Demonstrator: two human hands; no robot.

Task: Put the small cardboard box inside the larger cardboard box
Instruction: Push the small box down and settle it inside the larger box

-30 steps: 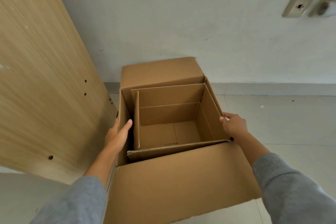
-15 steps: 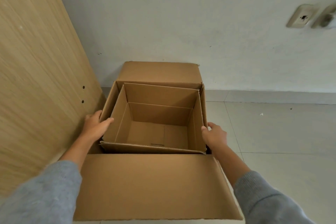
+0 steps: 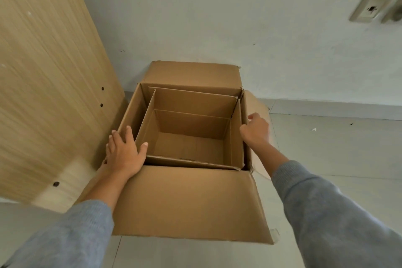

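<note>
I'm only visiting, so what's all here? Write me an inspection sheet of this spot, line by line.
Surface: pale tiled floor.
Job's things: small cardboard box, open, sits inside the larger cardboard box, toward its right side.
Clutter: small white scrap on the floor.
Hands: left hand open, thumb over the small box's left wall; right hand curled at the right rim, grip unclear.
Cables: nothing seen.
Surroundings: white wall, wall socket, leaning wooden panel.

Bare indoor room, likely a home: pale tiled floor, plain white wall, beige wall socket upper right, light wood-grain board left.
</note>
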